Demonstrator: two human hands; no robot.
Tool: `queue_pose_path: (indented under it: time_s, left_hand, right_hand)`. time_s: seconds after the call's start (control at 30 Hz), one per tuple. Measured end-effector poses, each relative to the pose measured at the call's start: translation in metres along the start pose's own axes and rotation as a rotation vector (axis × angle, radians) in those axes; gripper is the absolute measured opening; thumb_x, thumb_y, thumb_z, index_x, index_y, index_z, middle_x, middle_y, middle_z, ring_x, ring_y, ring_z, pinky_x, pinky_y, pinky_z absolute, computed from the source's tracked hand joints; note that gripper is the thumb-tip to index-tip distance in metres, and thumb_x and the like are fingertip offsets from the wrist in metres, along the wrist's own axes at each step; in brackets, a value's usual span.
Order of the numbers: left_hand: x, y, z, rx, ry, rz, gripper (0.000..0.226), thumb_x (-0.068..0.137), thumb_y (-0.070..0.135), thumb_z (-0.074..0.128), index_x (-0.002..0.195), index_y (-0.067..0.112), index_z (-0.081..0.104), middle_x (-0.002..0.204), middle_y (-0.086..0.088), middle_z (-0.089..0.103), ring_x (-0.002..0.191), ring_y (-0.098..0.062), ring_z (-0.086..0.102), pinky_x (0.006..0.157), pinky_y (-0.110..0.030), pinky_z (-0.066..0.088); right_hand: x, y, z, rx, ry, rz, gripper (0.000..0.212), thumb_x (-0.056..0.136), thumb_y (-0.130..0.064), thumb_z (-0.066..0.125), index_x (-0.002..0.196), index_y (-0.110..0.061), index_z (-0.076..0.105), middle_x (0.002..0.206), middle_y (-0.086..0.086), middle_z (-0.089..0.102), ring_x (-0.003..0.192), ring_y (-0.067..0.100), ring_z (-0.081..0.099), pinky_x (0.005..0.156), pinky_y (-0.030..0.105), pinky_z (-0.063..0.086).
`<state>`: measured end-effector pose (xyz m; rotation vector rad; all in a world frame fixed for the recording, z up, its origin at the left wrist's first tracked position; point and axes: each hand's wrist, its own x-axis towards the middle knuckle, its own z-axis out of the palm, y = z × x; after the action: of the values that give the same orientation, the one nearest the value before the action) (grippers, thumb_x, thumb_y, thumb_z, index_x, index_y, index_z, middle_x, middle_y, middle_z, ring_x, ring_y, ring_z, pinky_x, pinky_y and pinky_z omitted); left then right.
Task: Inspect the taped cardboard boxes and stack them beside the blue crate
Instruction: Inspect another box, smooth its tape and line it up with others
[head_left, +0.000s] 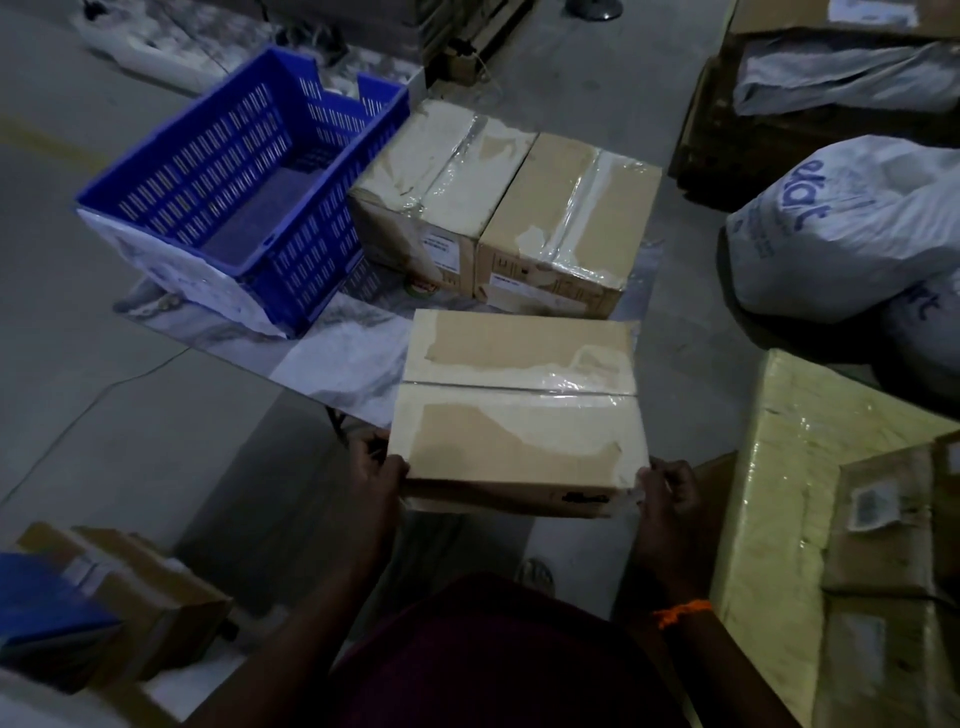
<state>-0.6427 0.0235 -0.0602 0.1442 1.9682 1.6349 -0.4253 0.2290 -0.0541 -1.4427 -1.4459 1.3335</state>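
Two hands grip your taped cardboard box (519, 410) at its near corners, left hand (375, 467) and right hand (670, 491) curled round the edges; its label print (584, 498) is unreadable.

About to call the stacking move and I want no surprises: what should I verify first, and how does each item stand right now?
1. Left hand grips the near-left corner of the held brown taped cardboard box: ok.
2. Right hand grips its near-right corner: ok.
3. Held box's top seam closed under clear tape: ok.
4. Its underside: cannot tell.
5. Left placed box and right placed box, beside the blue slotted plastic crate, have bare tops: ok.
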Motion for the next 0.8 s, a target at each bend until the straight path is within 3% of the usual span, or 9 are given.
queue_pose_path:
  time_s: [0.07, 0.13, 0.2, 0.23, 0.3, 0.37, 0.5, 0.6, 0.8]
  left_hand:
    - [-0.004, -0.001, 0.004, 0.041, -0.016, -0.018, 0.067, 0.071, 0.051, 0.055, 0.127, 0.015, 0.048, 0.116, -0.003, 0.066, 0.105, -0.022, 0.065, 0.08, -0.041, 0.055]
    - [-0.004, -0.002, 0.008, 0.067, -0.026, -0.033, 0.07, 0.074, 0.051, 0.055, 0.134, 0.019, 0.042, 0.126, -0.006, 0.062, 0.112, -0.024, 0.064, 0.088, -0.046, 0.057]
    - [0.0, 0.001, 0.013, 0.149, -0.04, -0.01, 0.07, 0.078, 0.048, 0.056, 0.142, 0.027, 0.035, 0.138, -0.005, 0.054, 0.122, -0.027, 0.059, 0.094, -0.049, 0.056]
    - [0.002, 0.003, 0.018, 0.215, -0.047, 0.029, 0.072, 0.08, 0.044, 0.057, 0.146, 0.031, 0.03, 0.146, -0.004, 0.046, 0.128, -0.027, 0.053, 0.098, -0.05, 0.054]
    - [0.009, 0.012, 0.031, 0.415, -0.046, 0.198, 0.075, 0.085, 0.036, 0.057, 0.152, 0.034, 0.024, 0.157, -0.002, 0.031, 0.14, -0.028, 0.039, 0.11, -0.053, 0.043]
    - [0.023, 0.018, 0.049, 0.72, -0.012, 0.461, 0.072, 0.089, 0.034, 0.054, 0.156, 0.025, 0.028, 0.164, -0.006, 0.026, 0.151, -0.031, 0.023, 0.121, -0.058, 0.024]
    - [0.059, 0.018, 0.081, 1.045, -0.183, 0.614, 0.068, 0.1, 0.048, 0.031, 0.161, 0.02, 0.024, 0.17, -0.009, 0.012, 0.157, -0.027, 0.002, 0.124, -0.057, 0.009]
    - [0.077, 0.011, 0.09, 1.221, -0.238, 0.683, 0.068, 0.102, 0.05, 0.025, 0.162, 0.02, 0.019, 0.17, -0.009, 0.008, 0.157, -0.029, 0.005, 0.125, -0.055, 0.007]
    - [0.083, 0.009, 0.088, 1.284, -0.248, 0.691, 0.067, 0.104, 0.053, 0.022, 0.164, 0.024, 0.009, 0.171, -0.006, -0.002, 0.158, -0.025, -0.004, 0.125, -0.05, -0.003]
  right_hand:
    - [0.004, 0.023, 0.002, -0.071, 0.056, 0.054, 0.017, 0.093, -0.019, 0.063, 0.093, -0.003, 0.059, 0.087, 0.022, 0.063, 0.074, 0.015, 0.056, 0.071, 0.042, 0.05]
    - [0.002, 0.03, 0.012, -0.15, 0.098, 0.003, 0.016, 0.091, -0.024, 0.066, 0.106, -0.021, 0.06, 0.106, 0.019, 0.065, 0.093, 0.025, 0.063, 0.084, 0.056, 0.056]
    - [0.0, 0.022, 0.026, -0.238, 0.058, -0.237, 0.037, 0.089, -0.015, 0.07, 0.124, -0.019, 0.057, 0.129, 0.015, 0.056, 0.113, 0.022, 0.059, 0.096, 0.047, 0.056]
    - [0.003, 0.014, 0.034, -0.34, 0.027, -0.378, 0.043, 0.09, -0.012, 0.069, 0.13, -0.014, 0.055, 0.138, 0.015, 0.051, 0.123, 0.021, 0.055, 0.102, 0.044, 0.053]
    - [0.018, -0.006, 0.054, -0.625, 0.014, -0.575, 0.046, 0.091, -0.023, 0.06, 0.136, -0.013, 0.055, 0.151, 0.015, 0.045, 0.14, 0.031, 0.044, 0.116, 0.057, 0.038]
    - [0.039, -0.022, 0.075, -0.82, -0.055, -0.589, 0.058, 0.093, -0.037, 0.052, 0.145, -0.013, 0.053, 0.161, 0.015, 0.039, 0.152, 0.036, 0.032, 0.119, 0.065, 0.019]
    - [0.062, -0.031, 0.116, -1.022, -0.378, -0.567, 0.078, 0.1, -0.057, 0.025, 0.163, -0.01, 0.027, 0.172, 0.014, 0.015, 0.159, 0.034, 0.01, 0.124, 0.063, 0.011]
    - [0.064, -0.02, 0.124, -1.11, -0.397, -0.601, 0.081, 0.099, -0.061, 0.011, 0.165, -0.013, 0.016, 0.174, 0.008, 0.006, 0.16, 0.03, 0.003, 0.125, 0.059, 0.0]
    - [0.067, -0.019, 0.116, -1.146, -0.422, -0.635, 0.081, 0.099, -0.061, 0.011, 0.165, -0.014, 0.018, 0.174, 0.007, 0.006, 0.16, 0.029, 0.004, 0.126, 0.057, 0.001]
